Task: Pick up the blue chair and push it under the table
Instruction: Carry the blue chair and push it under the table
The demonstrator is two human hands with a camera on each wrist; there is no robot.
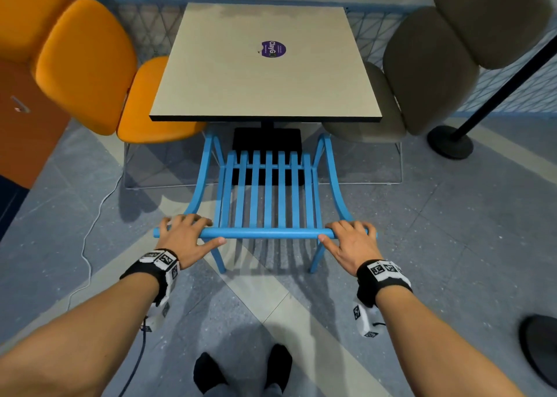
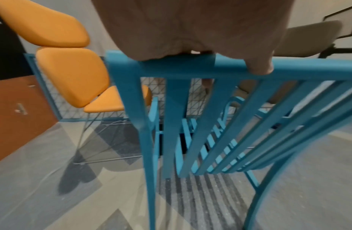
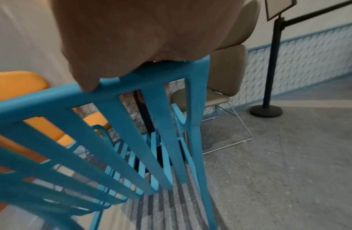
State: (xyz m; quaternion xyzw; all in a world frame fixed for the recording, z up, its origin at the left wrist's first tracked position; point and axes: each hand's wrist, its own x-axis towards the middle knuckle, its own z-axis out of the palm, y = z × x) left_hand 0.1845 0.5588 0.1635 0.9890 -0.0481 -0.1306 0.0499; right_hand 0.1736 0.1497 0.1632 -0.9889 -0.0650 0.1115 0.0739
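Observation:
The blue slatted chair point(image 1: 266, 191) stands in front of the beige square table point(image 1: 265, 89), back towards me, its armrest fronts just reaching the table's near edge. My left hand point(image 1: 187, 233) grips the left end of the top rail, fingers curled over it and thumb on the near side. My right hand point(image 1: 351, 238) grips the right end the same way. In the left wrist view the left hand point(image 2: 190, 31) wraps the rail of the chair point(image 2: 289, 68). In the right wrist view the right hand point(image 3: 141, 38) wraps the chair's corner point(image 3: 132, 87).
An orange padded chair point(image 1: 87, 65) stands left of the table and a grey-beige one point(image 1: 431, 71) right of it. The table's black base point(image 1: 266, 141) lies beyond the seat. A black stanchion base point(image 1: 450, 141) stands at the right. A white cable point(image 1: 90, 230) runs along the floor at left.

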